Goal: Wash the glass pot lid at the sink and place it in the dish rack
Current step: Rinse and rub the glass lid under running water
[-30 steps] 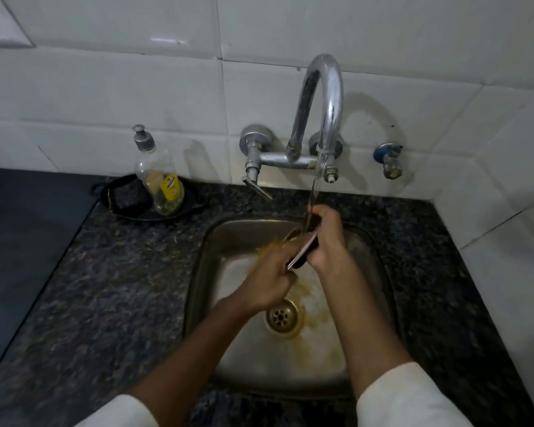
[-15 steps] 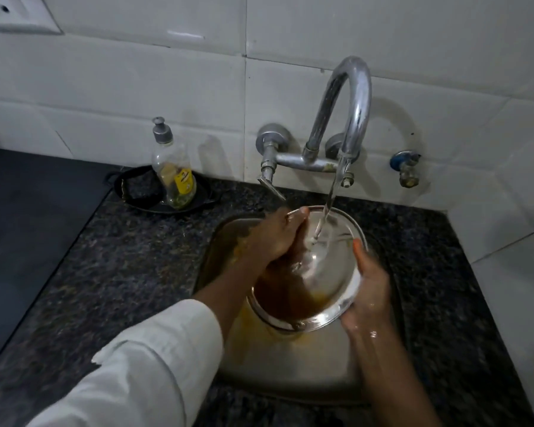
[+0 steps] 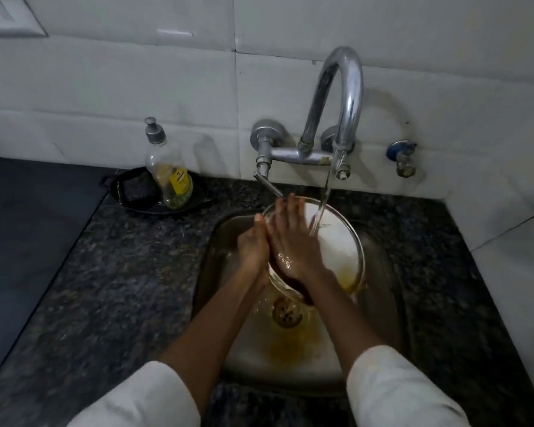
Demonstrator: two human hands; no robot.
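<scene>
The round glass pot lid (image 3: 339, 245) with a metal rim is held tilted over the steel sink (image 3: 379, 272), under water running from the chrome tap (image 3: 339, 97). My left hand (image 3: 253, 248) grips the lid's left edge. My right hand (image 3: 293, 241) lies flat with fingers spread on the lid's face, wet. Yellow-brown residue clings to the lid's lower right part. No dish rack is in view.
Yellowish water pools around the sink's drain (image 3: 285, 312). A dish soap bottle (image 3: 168, 167) stands on a black tray (image 3: 136, 192) with a dark scrubber at the back left. A small blue-capped valve (image 3: 403, 157) sticks out of the tiled wall. Dark granite counter (image 3: 111, 272) surrounds the sink.
My hands have swapped roles: the left now grips the lid's left edge instead of rubbing inside it, and the right has left the rim and lies flat on the lid's face.
</scene>
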